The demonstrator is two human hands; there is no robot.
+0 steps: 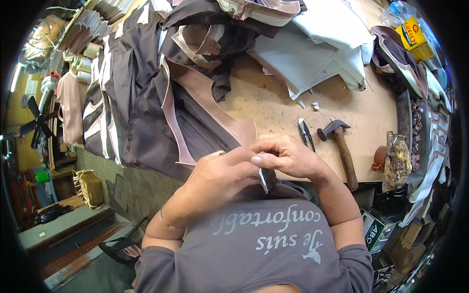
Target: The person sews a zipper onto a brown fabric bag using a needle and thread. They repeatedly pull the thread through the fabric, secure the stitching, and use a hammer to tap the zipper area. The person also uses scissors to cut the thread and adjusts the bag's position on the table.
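Both my hands meet at the table's near edge, close to my chest. My left hand (220, 172) is closed, its fingers curled over the end of a dark fabric piece with pink leather trim (222, 117). My right hand (286, 155) is closed too, thumb and forefinger pinched together beside the left fingers at the same end. A narrow pale, shiny strip (264, 181) sticks down between the hands; whether it is metal or a folded edge I cannot tell. My fingers hide what lies right between them.
Right of my hands, dark-handled pincers (306, 133) and a wooden-handled hammer (342, 146) lie on the table (361, 110). White sheets (317, 53) cover its back. More dark, pink-trimmed pieces (132, 93) hang over the left side. A mesh tray (419, 141) stands at the right.
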